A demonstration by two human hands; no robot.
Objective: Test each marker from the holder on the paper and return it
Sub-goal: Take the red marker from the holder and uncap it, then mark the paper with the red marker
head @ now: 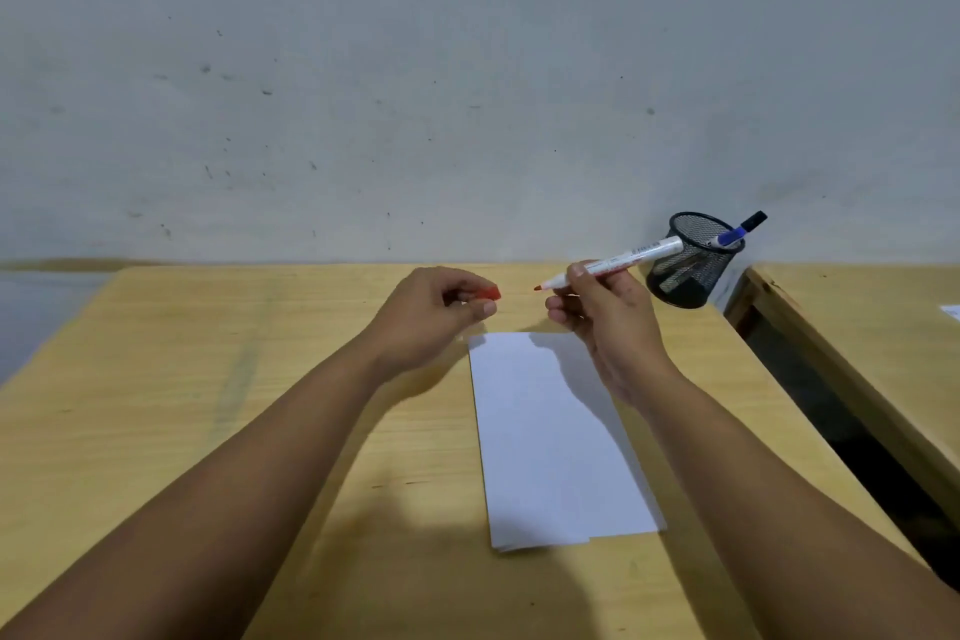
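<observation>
My right hand point(605, 314) grips a white marker point(631, 256) with a bare red tip that points left, held above the far end of the white paper point(556, 457). My left hand point(434, 314) pinches the red cap point(488, 294), a short gap away from the tip. The paper lies flat on the wooden table point(208, 379) with no marks that I can see. A black mesh holder point(693, 260) stands at the table's far right corner, behind my right hand, with a blue-capped marker point(737, 232) leaning out of it.
A grey wall rises right behind the table. A second wooden table point(883, 327) stands to the right, with a dark gap point(831, 411) between the two. A scrap of white paper point(951, 311) lies at its right edge.
</observation>
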